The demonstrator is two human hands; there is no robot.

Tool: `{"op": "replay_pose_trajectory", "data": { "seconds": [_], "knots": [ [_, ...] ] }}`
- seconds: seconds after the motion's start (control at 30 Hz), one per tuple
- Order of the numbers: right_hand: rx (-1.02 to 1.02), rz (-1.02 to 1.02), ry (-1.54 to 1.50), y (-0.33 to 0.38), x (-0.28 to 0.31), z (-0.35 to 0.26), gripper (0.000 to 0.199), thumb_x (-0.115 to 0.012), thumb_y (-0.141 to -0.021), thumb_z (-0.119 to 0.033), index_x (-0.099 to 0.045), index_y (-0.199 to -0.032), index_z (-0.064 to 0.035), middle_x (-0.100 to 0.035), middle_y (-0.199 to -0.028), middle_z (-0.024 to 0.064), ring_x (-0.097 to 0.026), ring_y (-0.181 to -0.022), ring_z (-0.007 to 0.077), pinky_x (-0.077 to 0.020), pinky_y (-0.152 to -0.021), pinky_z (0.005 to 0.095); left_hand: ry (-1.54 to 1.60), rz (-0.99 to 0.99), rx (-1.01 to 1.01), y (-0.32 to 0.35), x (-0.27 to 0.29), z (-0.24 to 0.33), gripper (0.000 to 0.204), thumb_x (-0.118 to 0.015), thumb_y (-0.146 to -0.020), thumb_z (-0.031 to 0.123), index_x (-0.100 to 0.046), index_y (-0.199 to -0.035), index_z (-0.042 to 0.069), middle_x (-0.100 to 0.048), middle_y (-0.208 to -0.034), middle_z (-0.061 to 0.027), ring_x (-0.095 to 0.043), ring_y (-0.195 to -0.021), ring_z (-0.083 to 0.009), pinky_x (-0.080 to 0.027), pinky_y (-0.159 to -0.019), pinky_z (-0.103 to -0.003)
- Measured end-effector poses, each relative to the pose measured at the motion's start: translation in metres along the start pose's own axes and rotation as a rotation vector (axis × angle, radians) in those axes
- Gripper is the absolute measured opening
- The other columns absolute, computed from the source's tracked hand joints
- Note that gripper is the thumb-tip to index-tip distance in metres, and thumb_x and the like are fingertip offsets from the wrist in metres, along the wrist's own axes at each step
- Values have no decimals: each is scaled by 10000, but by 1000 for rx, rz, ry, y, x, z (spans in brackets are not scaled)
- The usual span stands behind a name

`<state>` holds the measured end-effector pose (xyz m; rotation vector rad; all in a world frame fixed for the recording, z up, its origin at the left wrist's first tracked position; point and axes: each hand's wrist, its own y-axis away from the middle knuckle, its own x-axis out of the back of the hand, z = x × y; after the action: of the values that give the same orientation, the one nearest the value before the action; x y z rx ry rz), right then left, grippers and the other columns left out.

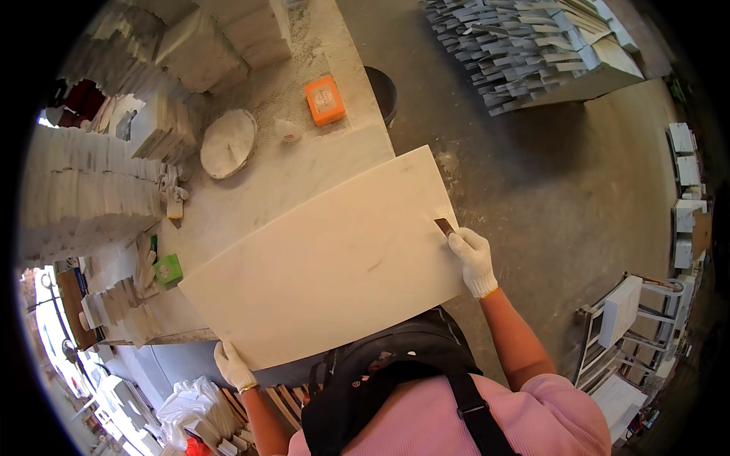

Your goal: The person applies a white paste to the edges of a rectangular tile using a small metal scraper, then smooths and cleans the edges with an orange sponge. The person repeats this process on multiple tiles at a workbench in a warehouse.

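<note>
Under slab [327, 262], left hand [232, 366] half-hidden.

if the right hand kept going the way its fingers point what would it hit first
The right hand points up-left with a small brown tool already against the white stone slab, so it would probably travel over the slab's face; depth is unclear.

Orange square box [325, 99] and small green box [168, 268] on workbench

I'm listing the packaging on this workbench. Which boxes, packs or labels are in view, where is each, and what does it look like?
Orange box: far end of the bench, near its right edge; flat, rectangular, pale round label on top.
Green pack: left part of the bench, beside the big white slab; small, square, light mark on top.
No screens or signs.
</note>
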<state>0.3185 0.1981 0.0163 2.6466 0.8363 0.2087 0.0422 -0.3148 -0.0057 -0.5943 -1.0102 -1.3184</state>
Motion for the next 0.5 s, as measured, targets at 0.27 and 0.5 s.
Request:
{"op": "replay_pose_trajectory", "data": {
  "seconds": [0.27, 0.5],
  "knots": [
    [31, -54, -43, -2, 3, -4, 289, -671, -962, -288, -706, -912, -6, -622, -840, -29, -525, -811, 70, -422, -759, 239, 121, 75, -203, -75, -6, 86, 641, -633, -985, 429, -535, -1392, -58, -648, -1276, -183, -626, -1149, -273, -483, -995, -381],
    [-54, -148, -140, -7, 13, -17, 299, -628, -998, -317, -700, -914, -39, -654, -909, 4, -577, -850, 106, -466, -834, 279, 300, -422, 9, -147, 4, 93, 544, -644, -977, 506, -644, -1220, 19, -684, -1072, -23, -615, -876, -107, -480, -753, -252]
  ]
}}
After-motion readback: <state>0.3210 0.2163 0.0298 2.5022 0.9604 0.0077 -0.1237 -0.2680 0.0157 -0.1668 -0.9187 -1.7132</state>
